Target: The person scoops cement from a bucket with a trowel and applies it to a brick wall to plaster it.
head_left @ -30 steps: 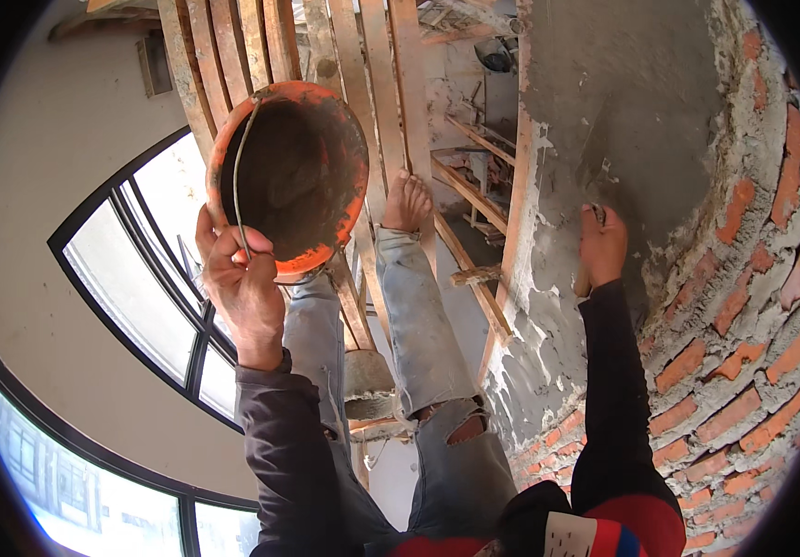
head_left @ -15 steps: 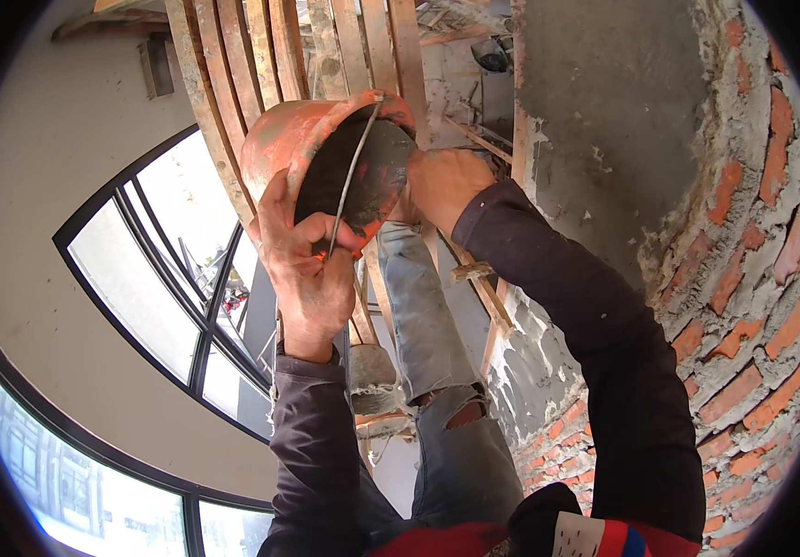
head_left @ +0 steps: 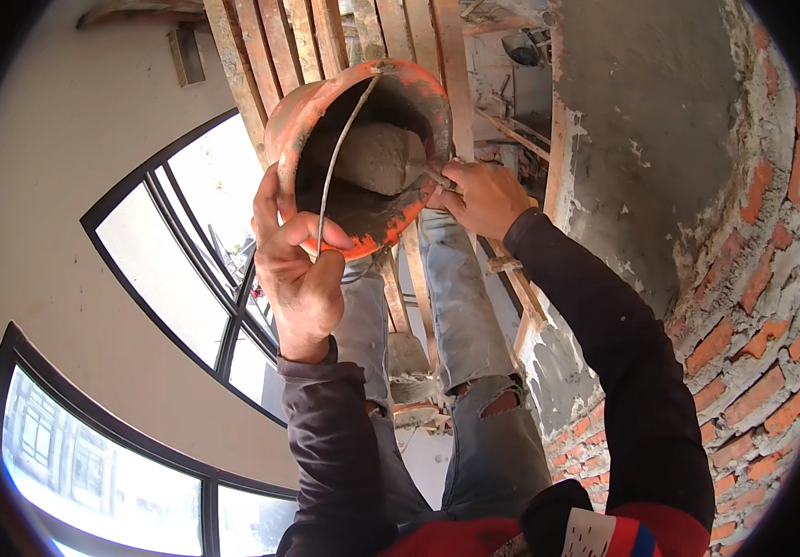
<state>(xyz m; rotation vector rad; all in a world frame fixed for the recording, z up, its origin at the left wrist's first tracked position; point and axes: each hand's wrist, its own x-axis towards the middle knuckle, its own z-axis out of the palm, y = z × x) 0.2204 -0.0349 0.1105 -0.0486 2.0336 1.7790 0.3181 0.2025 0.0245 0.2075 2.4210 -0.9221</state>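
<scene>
An orange bucket point(head_left: 284, 139), smeared with grey mortar, is tilted so that its mouth faces me. My left hand point(head_left: 299, 278) is closed on the bucket's lower left rim, its fingers by the thin wire handle point(head_left: 337, 148). Inside the bucket lies the mortar-coated blade of a trowel point(head_left: 377, 158). My right hand point(head_left: 485, 197) is wrapped round the trowel's handle at the right side of the rim. How much mortar is in the bucket's dark bottom I cannot tell.
Wooden planks point(head_left: 325, 37) run side by side beyond the bucket, with gaps between them. On the right stand a grey plastered surface point(head_left: 641, 121) and a rough brick wall point(head_left: 753, 390). Black-framed windows point(head_left: 177, 251) line the left wall. My legs point(head_left: 460, 306) are below the bucket.
The bucket has shifted right and its mouth has turned more toward me. The trowel blade now shows inside it. My right hand has moved right and slightly down.
</scene>
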